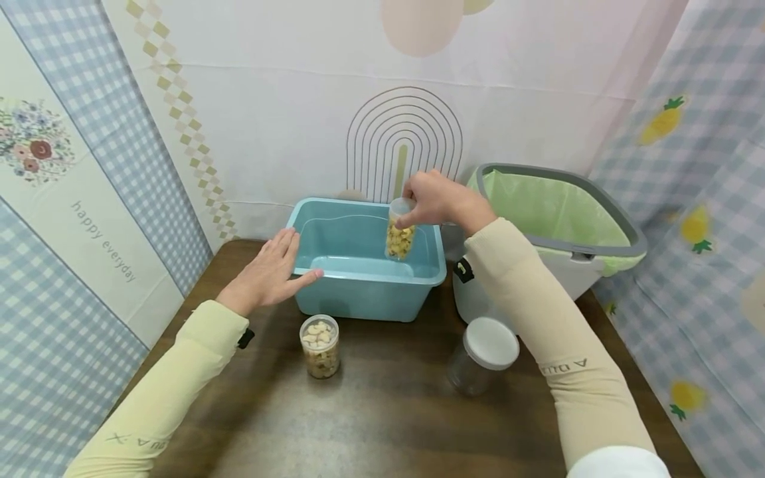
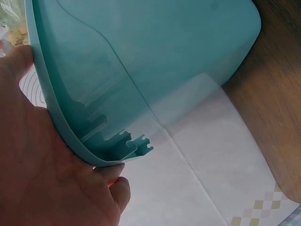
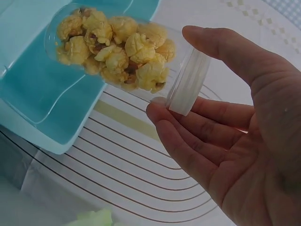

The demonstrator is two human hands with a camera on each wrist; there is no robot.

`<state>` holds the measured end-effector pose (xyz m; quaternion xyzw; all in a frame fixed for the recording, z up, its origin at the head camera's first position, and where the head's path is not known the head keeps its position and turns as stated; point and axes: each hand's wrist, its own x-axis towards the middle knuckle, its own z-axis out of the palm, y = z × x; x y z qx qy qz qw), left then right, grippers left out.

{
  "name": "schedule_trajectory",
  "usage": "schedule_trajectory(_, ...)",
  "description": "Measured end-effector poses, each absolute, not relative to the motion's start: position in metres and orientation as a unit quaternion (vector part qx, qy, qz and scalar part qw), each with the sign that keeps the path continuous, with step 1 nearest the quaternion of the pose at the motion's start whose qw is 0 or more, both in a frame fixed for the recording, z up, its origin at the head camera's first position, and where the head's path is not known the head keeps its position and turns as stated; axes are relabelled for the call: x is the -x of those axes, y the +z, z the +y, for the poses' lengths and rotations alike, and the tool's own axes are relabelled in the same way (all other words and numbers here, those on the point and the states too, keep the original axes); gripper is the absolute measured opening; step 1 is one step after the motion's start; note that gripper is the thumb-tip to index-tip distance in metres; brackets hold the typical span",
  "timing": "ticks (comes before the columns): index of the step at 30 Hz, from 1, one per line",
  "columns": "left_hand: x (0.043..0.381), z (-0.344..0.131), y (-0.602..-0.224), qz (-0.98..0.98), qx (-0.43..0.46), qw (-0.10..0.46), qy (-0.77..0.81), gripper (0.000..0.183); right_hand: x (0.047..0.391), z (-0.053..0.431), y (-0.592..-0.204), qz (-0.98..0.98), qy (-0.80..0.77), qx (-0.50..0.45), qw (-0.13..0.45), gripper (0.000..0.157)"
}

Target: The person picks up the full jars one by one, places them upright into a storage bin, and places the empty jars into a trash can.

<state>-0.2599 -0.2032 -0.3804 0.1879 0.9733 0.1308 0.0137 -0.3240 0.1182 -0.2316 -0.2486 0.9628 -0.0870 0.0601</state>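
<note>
In the head view, my right hand point(image 1: 441, 199) grips a clear jar of popcorn point(image 1: 399, 240) near its whitish lid, holding it upright over the blue bin point(image 1: 358, 299). Yellow popcorn point(image 3: 115, 52) shows through the jar's wall in the right wrist view, with thumb and fingertips on either side by the lid. My left hand point(image 1: 269, 273) rests at the bin's near left corner, its fingers fairly straight and its thumb spread along the rim point(image 2: 51, 110). A clear jar of cashew-like nuts point(image 1: 321, 348) stands on the table in front of the bin.
Right of the bin stands a grey-rimmed trash can point(image 1: 532, 265) lined with a green bag point(image 1: 552, 206). A larger clear jar with a white lid point(image 1: 491, 342) stands on the brown table point(image 1: 358, 425), near my right forearm. A patterned cloth point(image 1: 287, 133) hangs behind.
</note>
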Motion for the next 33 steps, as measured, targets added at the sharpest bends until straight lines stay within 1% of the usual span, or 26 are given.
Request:
schedule_trajectory(4, 0.258, -0.201, -0.383, 0.972, -0.187, 0.015, 0.14, 0.102, 0.334, 0.117, -0.24, 0.966, -0.088, 0.237, 0.063, 0.033)
schedule_trajectory(7, 0.257, -0.199, -0.385, 0.973, -0.188, 0.014, 0.137, 0.102, 0.342, 0.117, -0.248, 0.967, -0.081, 0.234, 0.062, 0.035)
schedule_trajectory(12, 0.257, -0.195, -0.386, 0.972, -0.189, 0.011, 0.139, 0.102, 0.357, 0.123, -0.264, 0.971, -0.077, 0.219, 0.062, 0.033)
schedule_trajectory(18, 0.257, -0.191, -0.384, 0.971, -0.192, 0.013, 0.142, 0.101, 0.372, 0.131, -0.284, 0.975, -0.091, 0.188, 0.077, 0.033)
schedule_trajectory(23, 0.256, -0.191, -0.384, 0.973, -0.188, 0.015, 0.137, 0.101, 0.384, 0.132, -0.301, 0.974, -0.099, 0.183, 0.09, 0.029)
schedule_trajectory(25, 0.255, -0.19, -0.384, 0.973, -0.187, 0.016, 0.137, 0.101, 0.39, 0.132, -0.306, 0.974, -0.094, 0.182, 0.099, 0.032)
schedule_trajectory(27, 0.255, -0.19, -0.384, 0.972, -0.187, 0.017, 0.138, 0.101, 0.394, 0.132, -0.31, 0.974, -0.091, 0.179, 0.108, 0.038)
schedule_trajectory(33, 0.253, -0.189, -0.384, 0.971, -0.19, 0.014, 0.145, 0.101, 0.398, 0.135, -0.32, 0.973, -0.098, 0.172, 0.115, 0.029)
